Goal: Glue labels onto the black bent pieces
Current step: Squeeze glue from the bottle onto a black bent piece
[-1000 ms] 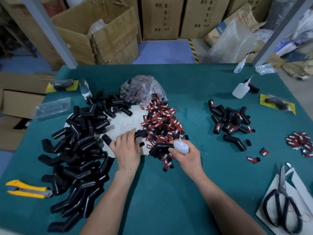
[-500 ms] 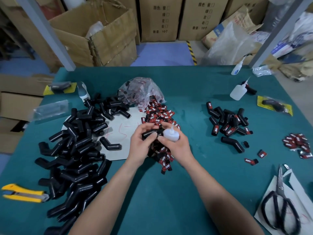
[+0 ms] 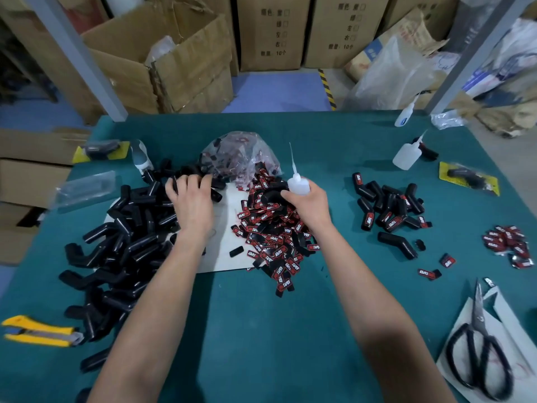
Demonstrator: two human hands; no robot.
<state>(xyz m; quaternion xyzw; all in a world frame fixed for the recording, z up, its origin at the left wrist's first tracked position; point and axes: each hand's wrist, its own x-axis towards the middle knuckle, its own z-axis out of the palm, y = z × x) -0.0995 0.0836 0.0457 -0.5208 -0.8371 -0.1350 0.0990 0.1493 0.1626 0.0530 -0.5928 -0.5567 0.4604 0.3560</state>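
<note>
Left hand (image 3: 191, 202) maybe grasping black bent pieces (image 3: 130, 237), right hand (image 3: 309, 206) gripping glue bottle (image 3: 298, 185), teal table (image 3: 261, 330), boxes (image 3: 270, 33) behind

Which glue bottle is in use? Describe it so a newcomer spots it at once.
On the green table, find the heap of red-and-black labels in the middle. At its far edge the right hand grips a small translucent glue bottle. Unlike the two spare bottles near the far right corner, it is held, nozzle pointing up.

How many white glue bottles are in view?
3 glue bottles: one in the right hand, one on the table's right side, one at its far right edge. More may be hidden.
</note>
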